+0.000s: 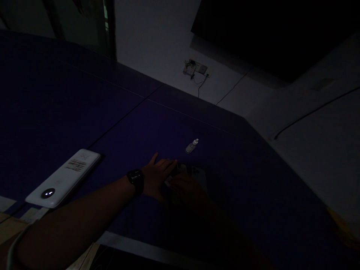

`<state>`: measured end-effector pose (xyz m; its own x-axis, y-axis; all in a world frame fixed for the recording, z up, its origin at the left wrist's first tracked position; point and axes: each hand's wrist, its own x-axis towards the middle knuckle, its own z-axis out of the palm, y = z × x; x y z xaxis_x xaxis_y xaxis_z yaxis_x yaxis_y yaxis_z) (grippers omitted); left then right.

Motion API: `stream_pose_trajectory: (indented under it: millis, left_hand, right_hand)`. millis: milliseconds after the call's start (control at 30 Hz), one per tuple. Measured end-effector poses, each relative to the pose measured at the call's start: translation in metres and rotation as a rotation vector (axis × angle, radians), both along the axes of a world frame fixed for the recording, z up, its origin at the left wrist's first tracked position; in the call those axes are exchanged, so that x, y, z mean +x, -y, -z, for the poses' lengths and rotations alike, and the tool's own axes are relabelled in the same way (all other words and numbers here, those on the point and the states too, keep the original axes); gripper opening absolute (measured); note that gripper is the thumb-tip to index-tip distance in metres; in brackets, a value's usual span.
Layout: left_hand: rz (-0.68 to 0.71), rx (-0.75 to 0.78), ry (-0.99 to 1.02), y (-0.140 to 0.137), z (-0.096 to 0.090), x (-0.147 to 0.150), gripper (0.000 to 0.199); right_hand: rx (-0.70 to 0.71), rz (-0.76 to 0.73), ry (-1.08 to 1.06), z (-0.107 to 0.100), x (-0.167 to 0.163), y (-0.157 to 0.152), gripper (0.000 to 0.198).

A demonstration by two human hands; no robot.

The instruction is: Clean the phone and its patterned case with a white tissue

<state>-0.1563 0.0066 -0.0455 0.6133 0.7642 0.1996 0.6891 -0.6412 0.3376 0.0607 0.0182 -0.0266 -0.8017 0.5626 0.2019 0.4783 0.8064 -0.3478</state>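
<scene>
The scene is very dark. My left hand (157, 175), with a black smartwatch (136, 180) on the wrist, lies palm down with its fingers stretched out. Its fingertips are beside a dark object that I cannot make out. Close on its right, my right hand (189, 187) is in deep shadow, its fingers drawn together over a small pale piece (168, 181). Whether the fingers grip that piece cannot be seen. Partly behind the right hand lies a phone (199, 174), camera side up. A small clear dropper bottle (191, 147) with a white cap is just beyond the hands.
To the left, a long white device (63, 178) with a lit display and a round dark button lies on the blue table surface (118, 101). A black cable (126, 116) runs from it toward the wall sockets (197, 68). A large dark screen (253, 33) hangs above.
</scene>
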Motion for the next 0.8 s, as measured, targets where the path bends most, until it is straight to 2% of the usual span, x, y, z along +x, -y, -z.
stream_pose_trajectory:
  millis: [133, 267, 433, 567, 800]
  left_hand:
    - [-0.023, 0.008, 0.001, 0.001, 0.000, 0.002, 0.129]
    - [-0.029, -0.024, 0.013, 0.002, -0.004, 0.003, 0.134]
    - [-0.044, -0.031, 0.028, 0.002, -0.005, 0.007, 0.138]
    - [-0.062, -0.023, 0.025, 0.002, -0.003, 0.011, 0.139]
    - [-0.067, -0.026, 0.015, 0.002, -0.005, 0.011, 0.139]
  right_hand:
    - [-0.043, 0.002, -0.023, 0.000, -0.005, 0.006, 0.020]
    - [-0.098, 0.006, -0.072, -0.009, 0.000, 0.001, 0.018]
    - [-0.011, 0.092, -0.100, -0.021, 0.023, -0.013, 0.020]
    - [0.006, 0.076, 0.006, -0.017, 0.032, -0.017, 0.021]
    - [-0.039, -0.034, 0.001, -0.006, 0.009, -0.008, 0.022]
